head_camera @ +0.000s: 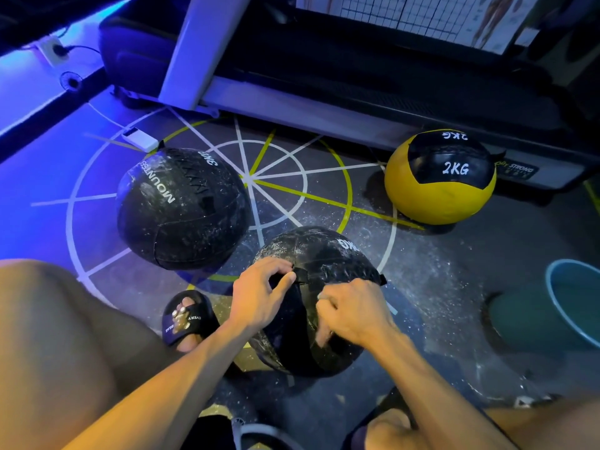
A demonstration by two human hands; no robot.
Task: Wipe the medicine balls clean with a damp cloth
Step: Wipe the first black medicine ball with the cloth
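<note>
Three medicine balls lie on the gym floor. The nearest black ball [328,254], dusted with white powder, sits between my knees. A dark cloth [292,319] lies draped over its near side. My left hand [259,297] pinches the cloth's upper edge beside a small strap on the ball. My right hand [350,315] rests on the ball with its fingers curled down onto the cloth's right side. A second dusty black ball [181,209] marked 3KG lies to the left. A yellow and black 2KG ball [438,180] stands at the back right.
A blue bucket [558,287] stands at the right edge. A treadmill base [324,102] runs along the back, with a white power strip [139,141] and cable at the back left. My sandalled left foot [188,319] is beside the near ball. White powder litters the floor.
</note>
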